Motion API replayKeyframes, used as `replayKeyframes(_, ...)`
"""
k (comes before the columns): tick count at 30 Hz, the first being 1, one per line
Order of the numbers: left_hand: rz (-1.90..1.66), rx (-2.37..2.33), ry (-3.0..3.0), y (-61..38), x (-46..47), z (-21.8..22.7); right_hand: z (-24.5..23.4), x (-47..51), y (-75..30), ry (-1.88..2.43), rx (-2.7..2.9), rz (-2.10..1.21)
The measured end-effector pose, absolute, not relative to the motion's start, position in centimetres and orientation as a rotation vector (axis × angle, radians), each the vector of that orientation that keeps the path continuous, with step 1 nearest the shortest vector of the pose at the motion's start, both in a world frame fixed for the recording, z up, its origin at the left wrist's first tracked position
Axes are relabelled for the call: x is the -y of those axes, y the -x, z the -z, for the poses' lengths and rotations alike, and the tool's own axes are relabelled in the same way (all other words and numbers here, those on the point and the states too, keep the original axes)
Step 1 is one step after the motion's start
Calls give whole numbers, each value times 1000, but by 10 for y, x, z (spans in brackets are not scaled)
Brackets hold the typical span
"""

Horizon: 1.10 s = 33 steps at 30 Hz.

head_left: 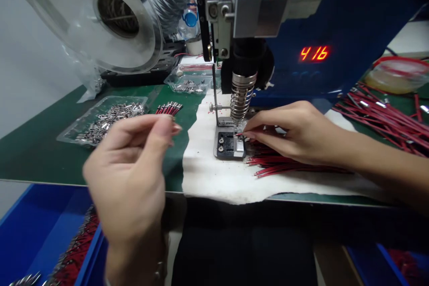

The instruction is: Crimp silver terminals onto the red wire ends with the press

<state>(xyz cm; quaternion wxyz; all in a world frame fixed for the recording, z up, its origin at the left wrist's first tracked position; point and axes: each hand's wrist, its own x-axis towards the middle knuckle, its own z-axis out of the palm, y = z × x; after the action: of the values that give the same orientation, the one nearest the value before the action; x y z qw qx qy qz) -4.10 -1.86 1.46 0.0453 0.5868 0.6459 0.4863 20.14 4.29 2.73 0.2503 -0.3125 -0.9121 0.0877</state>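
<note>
My right hand [284,132] pinches a red wire [239,134], its end at the small black and metal fixture [229,145] under the machine's spring-wrapped head [241,98]. Below that hand a bundle of red wires [271,165] lies on a white cloth [208,174]. My left hand [134,174] is raised to the left of the fixture, thumb and fingertips pressed together. Whatever may be between those fingertips is too small to make out. Behind it stands a clear tray [72,132] of small metal terminals [110,118].
The blue machine body [335,22] with a red lit display [314,53] fills the back right. A clear reel [83,13] hangs at upper left. More red wires [385,116] lie at right. Another clear tray [174,84] stands behind. Blue bins [43,219] sit below the table edge.
</note>
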Motion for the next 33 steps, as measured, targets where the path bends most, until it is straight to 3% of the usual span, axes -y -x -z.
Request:
replayKeyframes(2,-1686,-1658,-1544,28,16,-14,-27,-42,-201,850,2480,-209)
replayKeyframes(13,-1561,-1246,-1156,-18,3,4,-26,-42,-200,799,2497,-235)
replayKeyframes(33,-1478,-1320,-1211,-17,10,7,-24,-42,-198,758,2453,-159)
